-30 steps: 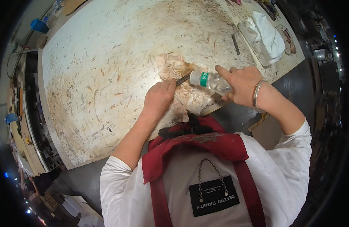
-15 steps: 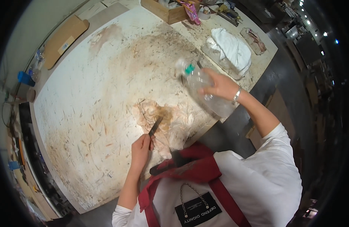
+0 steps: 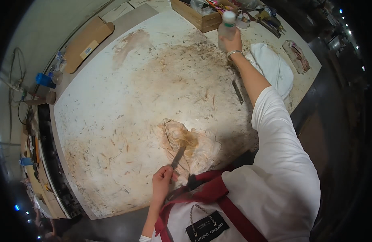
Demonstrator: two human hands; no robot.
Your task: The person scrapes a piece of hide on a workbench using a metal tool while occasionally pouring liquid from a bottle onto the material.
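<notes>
Near the front edge of the worktable, my left hand (image 3: 162,177) is closed on a narrow, flat dark blade (image 3: 178,157). Its tip reaches over a crumpled, pale cloth (image 3: 208,146) with a wet-looking brown stain in the middle. At the far right, my outstretched right hand (image 3: 233,41) grips a clear plastic bottle (image 3: 226,32) with a white top and a green band. The bottle is upright or nearly so, beside a wooden box; I cannot tell whether its base touches the table.
The wooden box (image 3: 206,22) holds assorted tools. A white cloth (image 3: 272,68), a stained block (image 3: 295,56) and a dark metal strip (image 3: 237,92) lie on the right. Cardboard (image 3: 89,44) and a blue cup (image 3: 44,80) sit along the left edge of the scratched, stained worktable (image 3: 113,121).
My right hand has carried the bottle away from me toward the wooden box, turning it from tilted to about upright. The metal strip is now uncovered. My left hand still holds the blade over the cloth.
</notes>
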